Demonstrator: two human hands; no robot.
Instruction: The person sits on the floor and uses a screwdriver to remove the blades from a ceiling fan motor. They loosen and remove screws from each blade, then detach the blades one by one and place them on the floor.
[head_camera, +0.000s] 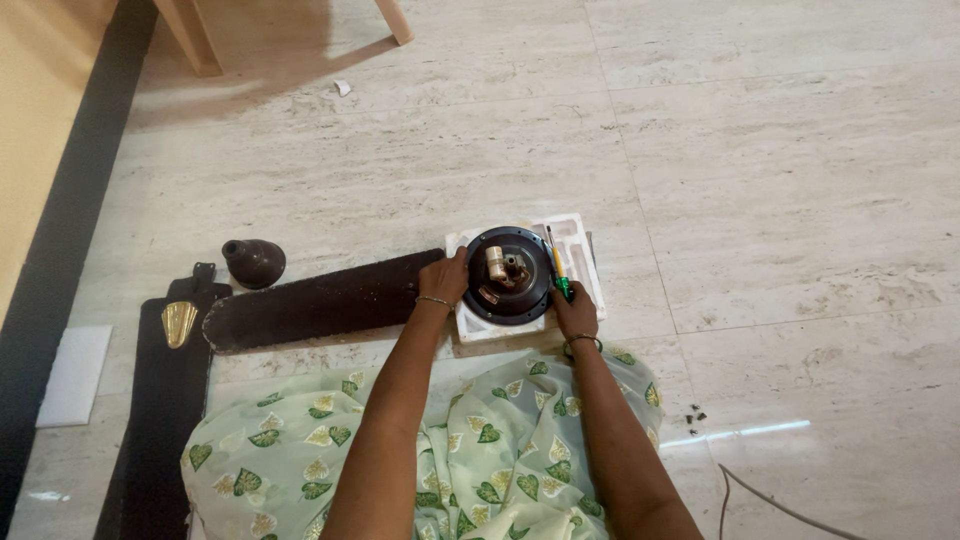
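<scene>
The round fan motor (508, 276) sits on a white foam tray (578, 240), 1 blade (320, 300) attached and another blade (165, 400) loose; left hand (446, 278) presses its rim, right hand (575, 312) pinches a screwdriver (556, 262).

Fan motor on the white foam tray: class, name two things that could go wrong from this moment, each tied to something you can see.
1. The fan motor sits on a light white foam tray, steadied only by the left hand; it might slide or tip on the floor.
2. The right hand holds a screwdriver at the motor's rim; a slip could jab the left hand.
</scene>
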